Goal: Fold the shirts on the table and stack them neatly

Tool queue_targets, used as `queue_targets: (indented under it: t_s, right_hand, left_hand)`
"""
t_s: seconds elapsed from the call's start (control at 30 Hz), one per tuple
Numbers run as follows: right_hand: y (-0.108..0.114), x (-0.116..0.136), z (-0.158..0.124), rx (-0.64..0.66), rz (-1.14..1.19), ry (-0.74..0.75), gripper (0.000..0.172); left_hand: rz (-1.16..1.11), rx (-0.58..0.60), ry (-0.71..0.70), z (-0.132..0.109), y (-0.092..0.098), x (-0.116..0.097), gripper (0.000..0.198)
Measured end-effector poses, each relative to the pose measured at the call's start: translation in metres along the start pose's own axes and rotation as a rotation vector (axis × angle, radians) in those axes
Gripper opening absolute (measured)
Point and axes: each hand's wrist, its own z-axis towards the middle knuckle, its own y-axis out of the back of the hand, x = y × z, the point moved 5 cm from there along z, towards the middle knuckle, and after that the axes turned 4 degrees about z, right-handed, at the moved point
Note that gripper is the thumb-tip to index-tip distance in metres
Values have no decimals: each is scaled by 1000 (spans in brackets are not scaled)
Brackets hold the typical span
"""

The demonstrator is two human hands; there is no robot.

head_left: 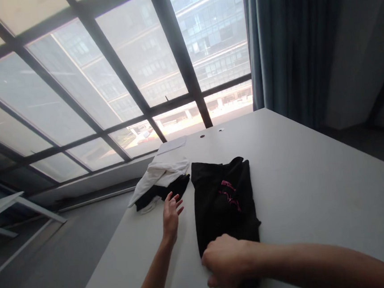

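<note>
A black shirt (211,205) with pink print on it lies folded into a long panel on the white table. My right hand (227,259) is over its near part, fingers curled in at the left edge and closed on the cloth. That hand and forearm hide some of the shirt's lower end. To the left of the shirt, my left hand (172,215) is raised over the table, fingers apart and holding nothing. Just beyond it lies a loose pile of clothes, with a white garment (164,173) and a black garment (156,193) in it.
The white table (318,204) runs back toward large framed windows (157,53). White sheets (172,145) lie at its far left, near two round holes in the top. A blue-grey curtain (281,51) hangs behind on the right. Another white table (2,205) stands at far left.
</note>
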Motion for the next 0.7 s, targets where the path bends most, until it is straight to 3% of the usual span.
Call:
queue_targets:
  t_s: [0.07, 0.13, 0.23, 0.3, 0.43, 0.57, 0.7]
  right_hand:
    - [6, -20, -2, -98, 95, -26, 31]
    - [23, -55, -4, -330, 147, -109, 28]
    - [44, -115, -7, -682, 132, -328, 34]
    - [43, -148, -6, -810, 85, -471, 39]
    - [18, -182, 6, -792, 58, -630, 60]
    - [-6, -186, 15, -691, 57, -637, 85]
    - [-10, -183, 15, -702, -7, -640, 81]
  left_hand:
    - [118, 26, -64, -4, 1, -3, 56]
    - [241, 77, -149, -9, -5, -5, 57]
    - [396, 191, -267, -16, -27, -6, 57]
    - [487, 249, -330, -18, -47, -6, 60]
    - [614, 271, -305, -15, -89, 4, 75]
    - [728, 242, -309, -16, -118, 12, 76]
    - [824, 259, -382, -18, -140, 7, 71]
